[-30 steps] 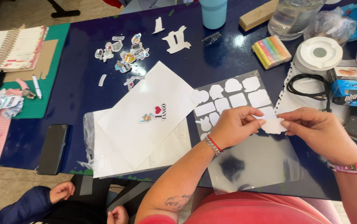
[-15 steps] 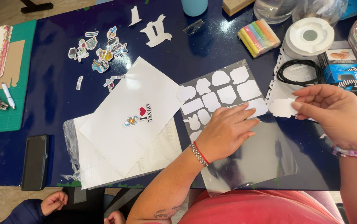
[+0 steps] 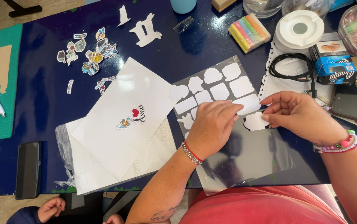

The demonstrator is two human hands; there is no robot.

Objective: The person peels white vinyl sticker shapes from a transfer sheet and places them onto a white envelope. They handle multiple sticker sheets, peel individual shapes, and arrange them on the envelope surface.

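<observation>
The left hand (image 3: 213, 126) lies flat, fingers together, on a glossy clear sticker sheet (image 3: 244, 155) overhanging the dark blue tabletop (image 3: 41, 108) edge. Just beside, the right hand (image 3: 300, 116) pinches one white blank sticker (image 3: 255, 121). Beyond the fingertips remain about nine white blanks (image 3: 220, 89).

My left hand (image 3: 213, 126) lies flat, palm down, fingers spread a little. My right hand (image 3: 300, 116) is next to it, thumb and finger pinched together. Both my arms reach forward.
</observation>
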